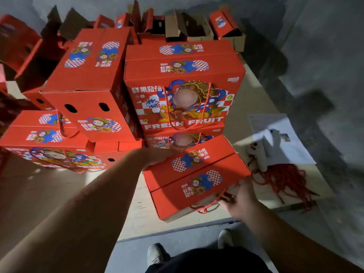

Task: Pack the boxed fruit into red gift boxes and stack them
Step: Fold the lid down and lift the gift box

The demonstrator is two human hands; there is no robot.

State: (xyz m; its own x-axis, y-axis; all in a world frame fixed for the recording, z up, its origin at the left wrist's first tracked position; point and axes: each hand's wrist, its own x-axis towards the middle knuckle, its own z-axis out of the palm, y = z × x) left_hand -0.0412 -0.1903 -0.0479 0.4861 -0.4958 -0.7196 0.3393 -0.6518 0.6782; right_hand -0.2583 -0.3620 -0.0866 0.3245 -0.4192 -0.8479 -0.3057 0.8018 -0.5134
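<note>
A closed red gift box [197, 177] with cartoon print sits tilted in front of me, held between both hands. My left hand [157, 157] reaches along its far left edge, fingers mostly hidden behind the box. My right hand [236, 196] grips its near right corner, by the red rope handle [208, 205]. Directly behind it stands a stack of two closed red gift boxes [183, 91], the upper one showing "FRESH FRUIT". More red boxes [86, 75] are stacked to the left.
All this rests on a light wooden platform [137, 213] over a grey floor. A bundle of red cords [283, 178], a white glove [264, 152] and a paper sheet [279, 134] lie at the right. Open empty cartons [189, 28] stand at the back. My shoes [157, 255] are below.
</note>
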